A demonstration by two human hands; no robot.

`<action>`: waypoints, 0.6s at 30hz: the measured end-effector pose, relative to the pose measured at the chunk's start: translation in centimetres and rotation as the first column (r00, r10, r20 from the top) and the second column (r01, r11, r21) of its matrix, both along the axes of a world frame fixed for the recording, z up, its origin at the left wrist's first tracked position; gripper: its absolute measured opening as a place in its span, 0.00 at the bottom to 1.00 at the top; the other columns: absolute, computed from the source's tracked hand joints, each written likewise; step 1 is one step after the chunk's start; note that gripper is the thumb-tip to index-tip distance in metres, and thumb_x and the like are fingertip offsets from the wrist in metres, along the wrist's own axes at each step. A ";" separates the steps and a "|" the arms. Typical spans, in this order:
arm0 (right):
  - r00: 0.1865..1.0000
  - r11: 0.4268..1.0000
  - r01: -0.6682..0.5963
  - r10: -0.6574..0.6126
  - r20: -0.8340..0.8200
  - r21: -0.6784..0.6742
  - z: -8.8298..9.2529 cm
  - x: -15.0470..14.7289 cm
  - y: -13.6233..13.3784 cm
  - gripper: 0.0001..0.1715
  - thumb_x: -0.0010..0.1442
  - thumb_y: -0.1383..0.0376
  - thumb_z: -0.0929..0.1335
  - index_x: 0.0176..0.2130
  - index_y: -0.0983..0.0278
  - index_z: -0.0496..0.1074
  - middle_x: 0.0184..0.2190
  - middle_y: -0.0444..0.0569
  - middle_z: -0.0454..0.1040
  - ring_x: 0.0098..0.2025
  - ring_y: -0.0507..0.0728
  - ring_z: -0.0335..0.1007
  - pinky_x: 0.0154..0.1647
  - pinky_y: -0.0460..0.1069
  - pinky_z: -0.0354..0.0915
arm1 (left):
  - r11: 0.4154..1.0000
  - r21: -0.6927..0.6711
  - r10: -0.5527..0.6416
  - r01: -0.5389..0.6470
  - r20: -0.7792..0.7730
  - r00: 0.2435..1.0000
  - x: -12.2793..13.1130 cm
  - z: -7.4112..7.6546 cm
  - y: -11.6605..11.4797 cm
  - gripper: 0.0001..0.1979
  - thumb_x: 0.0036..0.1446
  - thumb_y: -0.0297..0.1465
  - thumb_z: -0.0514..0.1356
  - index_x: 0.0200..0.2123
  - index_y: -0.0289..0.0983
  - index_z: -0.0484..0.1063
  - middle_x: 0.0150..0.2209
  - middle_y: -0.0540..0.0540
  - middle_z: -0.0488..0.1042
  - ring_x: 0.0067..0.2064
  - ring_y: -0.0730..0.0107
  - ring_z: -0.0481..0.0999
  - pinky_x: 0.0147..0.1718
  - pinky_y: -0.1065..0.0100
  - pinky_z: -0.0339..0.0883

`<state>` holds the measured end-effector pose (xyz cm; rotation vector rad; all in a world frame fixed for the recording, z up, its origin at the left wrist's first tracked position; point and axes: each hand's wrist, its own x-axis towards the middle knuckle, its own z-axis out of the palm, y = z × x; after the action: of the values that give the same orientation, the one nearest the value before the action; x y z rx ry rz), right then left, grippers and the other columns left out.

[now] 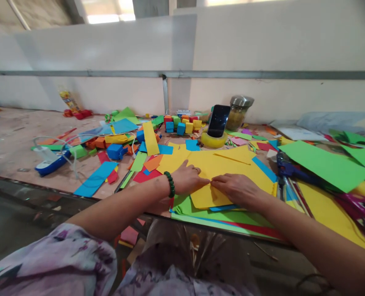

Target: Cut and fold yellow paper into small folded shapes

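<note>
Both hands meet over yellow paper (232,162) at the front of the table. My left hand (187,179), with a ring and a dark green bead bracelet, reaches in with its index finger stretched to the right. Its thumb is raised and the other fingers are curled. My right hand (236,190) has its fingers pressed together, their tips almost touching the left fingertip. At the fingertips both hands grip a yellow paper edge, partly hidden. Under it lies a stack of coloured sheets (185,209), green, blue and red.
A phone (218,120) leans on a yellow tape roll (213,139) before a lidded jar (239,113). Small paper cubes (180,128) stand behind. Left are paper scraps and a blue-white power strip (53,163). Right are a glue gun (296,170) and green sheets (324,162).
</note>
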<state>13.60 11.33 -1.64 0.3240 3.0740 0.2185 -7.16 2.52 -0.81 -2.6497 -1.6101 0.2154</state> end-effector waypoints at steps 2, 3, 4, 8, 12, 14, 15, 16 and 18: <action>1.000 1.000 0.004 -0.005 0.022 0.031 -0.2 0.1 -0.2 0.24 0.57 0.75 0.63 0.52 0.65 0.72 0.50 0.57 0.77 0.43 0.59 0.77 0.38 0.51 0.70 | 0.995 0.098 0.027 -0.025 -0.018 0.999 0.0 -0.8 -0.7 0.21 0.65 0.30 0.49 0.60 0.51 0.63 0.51 0.38 0.71 0.53 0.52 0.70 0.54 0.43 0.54; 1.000 0.999 0.007 -0.008 0.026 0.038 -0.3 0.1 -0.3 0.24 0.58 0.75 0.63 0.53 0.66 0.72 0.50 0.58 0.76 0.43 0.60 0.77 0.39 0.51 0.70 | 0.991 0.135 0.028 -0.025 -0.020 0.999 -0.2 -1.2 -1.2 0.22 0.66 0.29 0.48 0.60 0.51 0.63 0.51 0.38 0.71 0.53 0.53 0.70 0.55 0.43 0.54; 1.000 0.999 0.009 -0.010 0.026 0.039 -0.3 0.2 -0.4 0.24 0.58 0.75 0.62 0.53 0.66 0.71 0.51 0.59 0.76 0.44 0.61 0.77 0.39 0.52 0.70 | 0.987 0.158 0.024 -0.020 -0.023 0.999 -0.5 -1.5 -1.6 0.22 0.66 0.29 0.48 0.60 0.50 0.63 0.52 0.38 0.70 0.53 0.54 0.69 0.55 0.45 0.54; 1.000 1.000 0.022 -0.022 0.000 0.013 -0.3 0.3 -0.6 0.22 0.60 0.74 0.62 0.53 0.65 0.71 0.51 0.58 0.76 0.45 0.60 0.76 0.41 0.51 0.69 | 0.987 0.156 -0.035 0.035 -0.003 0.999 -2.1 -1.6 -3.3 0.19 0.65 0.28 0.48 0.58 0.41 0.64 0.52 0.38 0.70 0.52 0.58 0.69 0.53 0.55 0.57; 1.000 1.000 0.019 -0.019 -0.005 0.001 0.0 0.2 -0.9 0.22 0.63 0.71 0.62 0.55 0.58 0.68 0.48 0.55 0.77 0.40 0.58 0.77 0.35 0.49 0.66 | 0.995 0.082 -0.062 0.060 0.024 0.998 -2.1 -0.6 -3.3 0.19 0.64 0.27 0.50 0.58 0.41 0.63 0.45 0.41 0.73 0.45 0.62 0.71 0.47 0.61 0.59; 1.000 0.999 0.019 -0.019 0.015 0.031 0.0 0.1 -1.0 0.21 0.64 0.69 0.61 0.55 0.56 0.67 0.47 0.54 0.77 0.35 0.57 0.77 0.29 0.47 0.63 | 0.996 0.074 -0.042 0.044 -0.019 0.999 -1.5 -0.2 -2.6 0.19 0.65 0.28 0.49 0.58 0.44 0.64 0.42 0.42 0.73 0.43 0.61 0.72 0.44 0.60 0.60; 0.999 0.999 0.014 -0.016 0.028 0.050 0.0 0.0 -1.0 0.21 0.65 0.69 0.61 0.55 0.56 0.67 0.46 0.54 0.76 0.33 0.57 0.77 0.28 0.47 0.62 | 0.996 0.080 -0.038 0.042 -0.044 0.998 -1.2 -0.1 -2.3 0.19 0.66 0.28 0.49 0.58 0.45 0.64 0.41 0.42 0.73 0.42 0.60 0.73 0.43 0.59 0.60; 0.999 0.998 0.008 -0.011 0.039 0.067 0.0 0.0 -1.0 0.21 0.65 0.69 0.61 0.55 0.56 0.67 0.46 0.55 0.76 0.32 0.57 0.77 0.26 0.47 0.61 | 0.995 0.091 -0.040 0.046 -0.064 0.997 -0.8 0.0 -2.0 0.19 0.66 0.28 0.48 0.57 0.46 0.66 0.41 0.41 0.73 0.42 0.59 0.73 0.44 0.58 0.59; 0.999 0.996 -0.007 0.003 0.053 0.089 -0.1 0.0 -1.0 0.22 0.64 0.70 0.61 0.56 0.57 0.67 0.46 0.55 0.76 0.33 0.58 0.77 0.26 0.47 0.60 | 0.991 0.117 -0.059 0.069 -0.083 0.995 -0.4 0.0 -1.6 0.17 0.66 0.28 0.48 0.55 0.45 0.68 0.40 0.41 0.74 0.42 0.58 0.73 0.46 0.56 0.58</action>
<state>13.58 10.35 -1.77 0.3090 3.0193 0.3597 -7.56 0.89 -0.85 -2.5646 -1.4642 0.2119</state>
